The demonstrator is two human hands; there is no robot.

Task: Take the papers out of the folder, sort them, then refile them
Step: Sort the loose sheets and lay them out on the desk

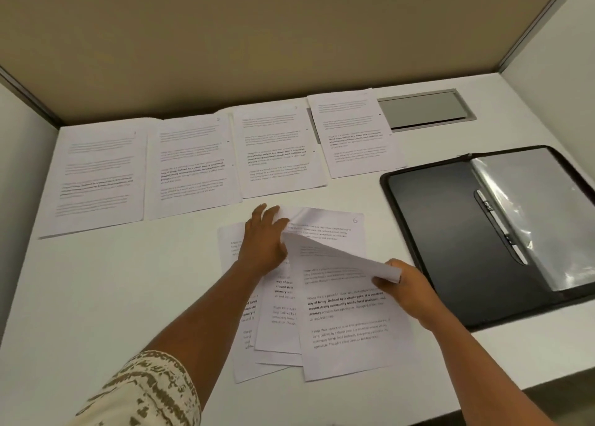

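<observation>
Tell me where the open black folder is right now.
In the head view, the black folder lies open at the right side of the white desk, just right of the right hand and below the grey desk hatch.

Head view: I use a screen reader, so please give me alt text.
A person's right hand lifts a sheet off a loose pile of printed pages while the left hand rests on the pile. Four pages lie in a row behind; an open black folder sits right.

left hand point(262, 238) flat — right hand point(406, 285) pinching.
</observation>
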